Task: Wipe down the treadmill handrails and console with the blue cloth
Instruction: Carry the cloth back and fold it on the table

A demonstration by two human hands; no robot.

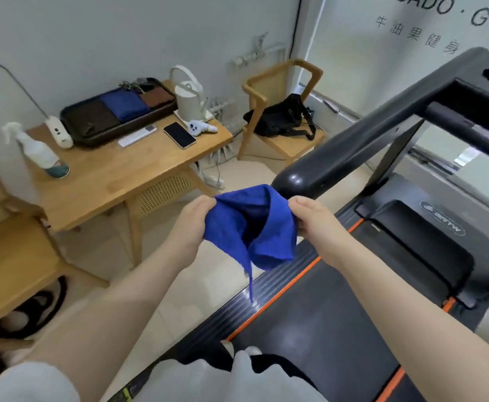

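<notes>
The blue cloth (249, 227) hangs in the air between my two hands, folded over with a corner trailing down. My left hand (194, 224) pinches its left edge and my right hand (313, 219) pinches its right edge. Just beyond the cloth is the rounded black end of the treadmill's left handrail (304, 177), which runs up to the right toward the console (487, 79) at the frame's edge. The cloth does not touch the rail. The treadmill belt (333, 314) with orange trim lies below my right arm.
A wooden table (115, 172) at left holds a spray bottle (34, 152), a dark tray (115, 114) of folded cloths, a phone (179, 134), a remote and a white kettle (188, 97). A wooden chair (281, 117) with a black bag stands by the wall. A wooden bench (8, 256) is at far left.
</notes>
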